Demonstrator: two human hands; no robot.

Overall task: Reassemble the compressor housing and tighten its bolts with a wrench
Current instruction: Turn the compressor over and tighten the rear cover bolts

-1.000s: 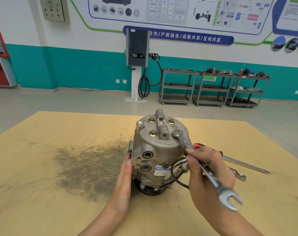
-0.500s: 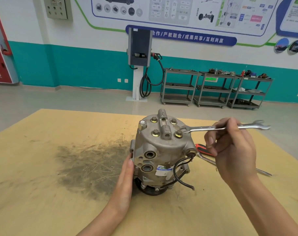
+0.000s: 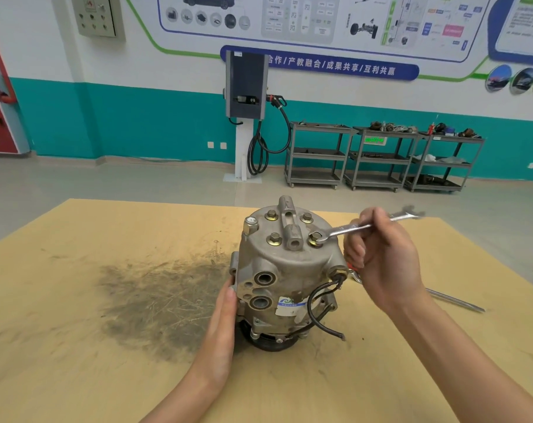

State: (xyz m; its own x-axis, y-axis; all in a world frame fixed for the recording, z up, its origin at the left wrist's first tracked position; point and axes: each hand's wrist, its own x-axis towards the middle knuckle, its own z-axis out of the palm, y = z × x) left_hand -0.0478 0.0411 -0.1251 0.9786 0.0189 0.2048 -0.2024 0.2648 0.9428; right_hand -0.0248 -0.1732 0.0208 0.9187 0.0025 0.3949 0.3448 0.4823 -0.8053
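The grey metal compressor [image 3: 285, 270] stands upright on the yellow table [image 3: 76, 346], its cap on top with several brass-washered bolts. My left hand [image 3: 221, 328] lies flat against its left side, fingers together. My right hand [image 3: 381, 261] grips the shaft of a silver combination wrench [image 3: 344, 229]. The wrench's ring end sits over the front right bolt [image 3: 315, 238], and its open end points away to the right. A black cable [image 3: 315, 303] loops down the housing's right side.
A screwdriver with a red handle lies on the table behind my right hand, its long shaft [image 3: 454, 300] running to the right. A dark greasy smear [image 3: 155, 297] covers the table left of the compressor. Grey shelf carts [image 3: 378, 157] and a charging post [image 3: 245, 114] stand at the far wall.
My right hand swung the wrench around the front right bolt, from pointing toward me to pointing away to the right. The left hand kept its place on the housing.
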